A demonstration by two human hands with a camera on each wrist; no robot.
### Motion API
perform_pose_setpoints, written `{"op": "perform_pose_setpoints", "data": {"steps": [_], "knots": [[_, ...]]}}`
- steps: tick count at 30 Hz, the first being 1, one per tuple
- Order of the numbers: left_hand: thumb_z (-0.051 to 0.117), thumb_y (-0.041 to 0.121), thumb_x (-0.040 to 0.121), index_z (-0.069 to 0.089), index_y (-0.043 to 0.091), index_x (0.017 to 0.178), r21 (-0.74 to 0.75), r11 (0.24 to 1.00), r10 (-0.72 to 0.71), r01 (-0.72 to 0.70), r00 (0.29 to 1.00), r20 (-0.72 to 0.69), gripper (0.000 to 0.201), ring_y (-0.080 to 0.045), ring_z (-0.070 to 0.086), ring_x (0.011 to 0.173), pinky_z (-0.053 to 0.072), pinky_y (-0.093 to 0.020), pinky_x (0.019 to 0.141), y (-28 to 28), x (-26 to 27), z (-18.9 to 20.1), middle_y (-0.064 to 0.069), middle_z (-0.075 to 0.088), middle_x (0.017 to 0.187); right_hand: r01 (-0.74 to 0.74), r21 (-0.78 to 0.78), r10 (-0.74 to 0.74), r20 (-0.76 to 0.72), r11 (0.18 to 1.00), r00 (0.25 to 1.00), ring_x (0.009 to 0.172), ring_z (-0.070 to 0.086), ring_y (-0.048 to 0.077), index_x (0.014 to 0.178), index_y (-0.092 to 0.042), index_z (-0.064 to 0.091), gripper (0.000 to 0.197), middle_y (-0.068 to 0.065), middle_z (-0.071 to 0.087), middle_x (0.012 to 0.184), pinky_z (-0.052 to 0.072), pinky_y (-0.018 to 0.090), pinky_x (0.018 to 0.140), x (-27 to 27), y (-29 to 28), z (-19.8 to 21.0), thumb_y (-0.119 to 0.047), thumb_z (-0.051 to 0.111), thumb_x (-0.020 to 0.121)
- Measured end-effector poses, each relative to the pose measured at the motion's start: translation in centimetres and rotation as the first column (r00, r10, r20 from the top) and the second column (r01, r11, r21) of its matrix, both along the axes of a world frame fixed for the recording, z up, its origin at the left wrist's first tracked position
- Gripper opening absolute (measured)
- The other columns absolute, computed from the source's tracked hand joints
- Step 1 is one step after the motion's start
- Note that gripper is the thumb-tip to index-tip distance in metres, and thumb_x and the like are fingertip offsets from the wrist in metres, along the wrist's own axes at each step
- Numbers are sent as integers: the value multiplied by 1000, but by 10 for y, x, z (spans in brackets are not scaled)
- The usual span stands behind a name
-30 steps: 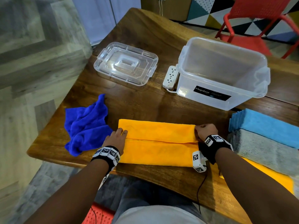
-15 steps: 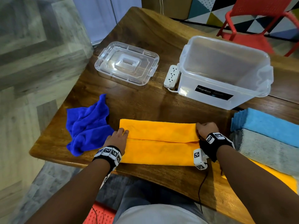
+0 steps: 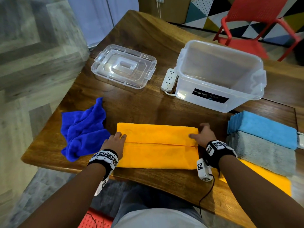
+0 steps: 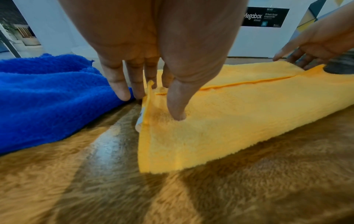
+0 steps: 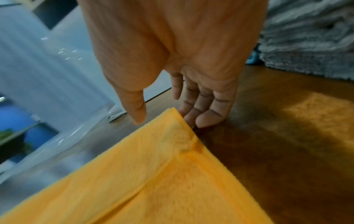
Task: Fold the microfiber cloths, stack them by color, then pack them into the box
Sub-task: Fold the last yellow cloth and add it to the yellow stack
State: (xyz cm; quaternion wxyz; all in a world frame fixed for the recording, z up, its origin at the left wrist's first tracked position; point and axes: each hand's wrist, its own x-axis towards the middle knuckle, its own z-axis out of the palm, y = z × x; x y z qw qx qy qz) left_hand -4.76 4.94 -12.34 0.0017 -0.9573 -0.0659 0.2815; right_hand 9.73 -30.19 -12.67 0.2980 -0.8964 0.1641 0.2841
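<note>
An orange cloth (image 3: 156, 145) (image 4: 229, 121) (image 5: 153, 181) lies folded lengthwise near the table's front edge, its seam running left to right. My left hand (image 3: 115, 142) (image 4: 153, 103) is at its left end, the thumb pressing into the cloth and straight fingers touching down beside the edge. My right hand (image 3: 202, 134) (image 5: 168, 121) hovers at the right end with fingers spread and straight, holding nothing. A crumpled dark blue cloth (image 3: 82, 130) (image 4: 47, 98) lies to the left. The clear box (image 3: 181, 63) (image 5: 47, 75) stands empty behind.
The box's clear lid (image 3: 123, 66) lies at the back left, a white power strip (image 3: 169, 78) beside the box. On the right sit folded stacks: light blue (image 3: 263, 129), grey (image 3: 266, 153) (image 5: 316, 37) and orange (image 3: 263, 178). A red chair (image 3: 255, 22) stands beyond the table.
My right hand, curled on the cloth's right corner before, has opened and let go. The left hand and the cloth stay where they were.
</note>
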Motion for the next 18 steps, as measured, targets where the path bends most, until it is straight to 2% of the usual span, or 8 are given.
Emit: {"op": "perform_pose_setpoints", "data": {"steps": [2, 4, 6, 11, 13, 15, 18], "knots": [[58, 21, 94, 24, 25, 151, -51, 998, 43, -42, 999, 21, 66, -25, 39, 130, 43, -39, 102, 5, 2, 2, -2, 26, 152, -31, -43, 29, -43, 999, 999, 91, 62, 30, 141, -15, 29, 79, 15, 57, 118, 48, 34, 68, -7, 3, 2, -20, 80, 82], [53, 18, 95, 33, 27, 146, -113, 988, 112, -105, 992, 60, 55, -24, 44, 125, 47, -38, 99, 12, 2, 2, -2, 32, 148, -50, -92, 46, -47, 995, 998, 74, 58, 23, 139, -15, 30, 74, 13, 58, 108, 44, 30, 56, -11, 2, 1, -12, 76, 81], [53, 14, 95, 42, 26, 140, -149, 977, 165, -151, 983, 86, 47, -22, 49, 119, 49, -35, 95, 17, 2, 1, -2, 38, 143, -61, -120, 57, -39, 991, 998, 71, 57, 22, 138, -16, 34, 69, 10, 56, 98, 43, 29, 51, -13, -2, -1, -7, 73, 81], [52, 13, 96, 53, 19, 130, -198, 952, 256, -232, 961, 103, 34, -20, 54, 105, 49, -30, 87, 16, 4, -4, -4, 45, 129, -49, -147, 48, -7, 988, 999, 81, 58, 25, 133, -18, 48, 57, 10, 57, 106, 47, 32, 63, -15, -12, -5, -6, 72, 83], [51, 16, 98, 60, 15, 122, -242, 918, 351, -315, 929, 120, 26, -23, 54, 105, 49, -34, 89, 16, 7, -6, -7, 49, 125, -59, -145, 61, 6, 988, 998, 85, 61, 27, 130, -18, 52, 52, 12, 61, 112, 51, 34, 68, -18, -13, -8, -11, 73, 83], [54, 17, 95, 67, 15, 109, -288, 873, 447, -393, 881, 155, 19, -23, 56, 100, 51, -35, 83, 18, 11, -8, -9, 55, 117, -55, -131, 57, 13, 990, 998, 89, 63, 27, 126, -19, 54, 48, 12, 62, 114, 55, 37, 73, -22, -13, -9, -17, 76, 83], [59, 17, 92, 70, 16, 96, -332, 816, 542, -472, 825, 158, 12, -22, 58, 91, 54, -36, 74, 19, 19, -8, -8, 60, 108, -73, -118, 74, 6, 990, 997, 90, 62, 26, 125, -20, 52, 51, 12, 62, 115, 52, 34, 70, -25, -12, -9, -16, 77, 81]]}}
